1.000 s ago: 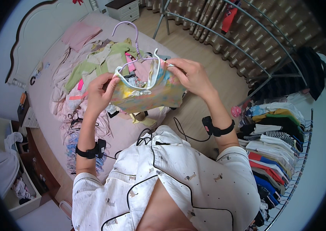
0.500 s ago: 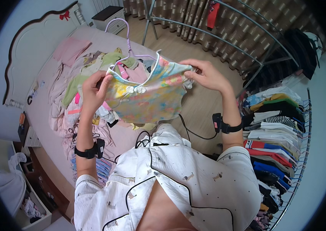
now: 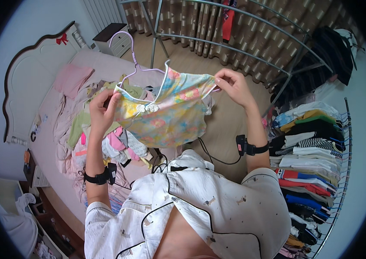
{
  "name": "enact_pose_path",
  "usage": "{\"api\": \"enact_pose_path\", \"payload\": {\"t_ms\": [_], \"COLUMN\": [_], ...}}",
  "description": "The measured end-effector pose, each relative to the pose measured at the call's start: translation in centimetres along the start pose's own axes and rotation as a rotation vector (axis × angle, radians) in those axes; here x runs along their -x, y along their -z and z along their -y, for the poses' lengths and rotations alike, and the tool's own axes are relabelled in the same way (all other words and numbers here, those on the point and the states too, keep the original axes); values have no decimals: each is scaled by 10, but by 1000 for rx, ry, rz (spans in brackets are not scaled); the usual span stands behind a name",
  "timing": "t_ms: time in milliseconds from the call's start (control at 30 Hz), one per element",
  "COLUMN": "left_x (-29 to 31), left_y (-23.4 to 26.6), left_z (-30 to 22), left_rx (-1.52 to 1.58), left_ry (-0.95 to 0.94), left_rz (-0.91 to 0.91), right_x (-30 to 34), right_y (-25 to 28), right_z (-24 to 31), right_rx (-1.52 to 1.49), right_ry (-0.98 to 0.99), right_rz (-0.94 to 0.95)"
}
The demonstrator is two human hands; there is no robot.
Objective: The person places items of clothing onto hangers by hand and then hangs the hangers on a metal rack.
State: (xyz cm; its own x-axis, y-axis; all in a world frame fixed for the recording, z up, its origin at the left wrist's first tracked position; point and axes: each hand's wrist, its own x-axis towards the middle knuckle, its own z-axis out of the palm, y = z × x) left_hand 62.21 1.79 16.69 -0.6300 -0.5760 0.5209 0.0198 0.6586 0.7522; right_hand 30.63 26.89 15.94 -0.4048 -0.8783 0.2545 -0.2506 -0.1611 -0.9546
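Observation:
Held up in front of me is a small floral top (image 3: 165,123) in yellow, blue and pink, with white neck piping and a white knot fastening. A lilac hanger (image 3: 134,56) sits in its neckline, hook upward; most of its lower part is hidden by the cloth. My left hand (image 3: 102,113) pinches the top at its left shoulder. With thumb and fingers, my right hand (image 3: 236,89) grips the right shoulder edge, where a bit of lilac hanger shows. The cloth is stretched between both hands.
To the left, a bed (image 3: 47,151) bears a heap of loose clothes (image 3: 118,142) and a pink pillow (image 3: 72,80). A grey metal frame (image 3: 217,41) stands ahead. Along the right runs a rail of hung clothes (image 3: 306,162). A black cable (image 3: 221,160) dangles near my waist.
The top's right shoulder is now drawn out flatter, and its front hangs smoother. My view has shifted slightly. Both hands keep their hold on the top.

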Motion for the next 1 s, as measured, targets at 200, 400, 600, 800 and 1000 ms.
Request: {"api": "enact_pose_path", "payload": {"t_ms": [200,400,600,800,1000], "left_x": [-49,-103,-150,-173,-182], "left_y": [-32,-82,-125,-155,-165], "left_z": [23,42,66,80,84], "left_rx": [11,84,-2,55,45], "left_ry": [-30,-53,-191,-81,13], "left_rz": [75,260,165,237,357], "right_x": [-21,-32,-39,-89,-186], "right_y": [15,59,109,163,207], "right_z": [-1,-20,-50,-88,-148], "right_rx": [142,226,-24,-28,115], "right_ry": [111,-150,-169,-75,-11], "right_rz": [-40,238,-116,-443,-664]}}
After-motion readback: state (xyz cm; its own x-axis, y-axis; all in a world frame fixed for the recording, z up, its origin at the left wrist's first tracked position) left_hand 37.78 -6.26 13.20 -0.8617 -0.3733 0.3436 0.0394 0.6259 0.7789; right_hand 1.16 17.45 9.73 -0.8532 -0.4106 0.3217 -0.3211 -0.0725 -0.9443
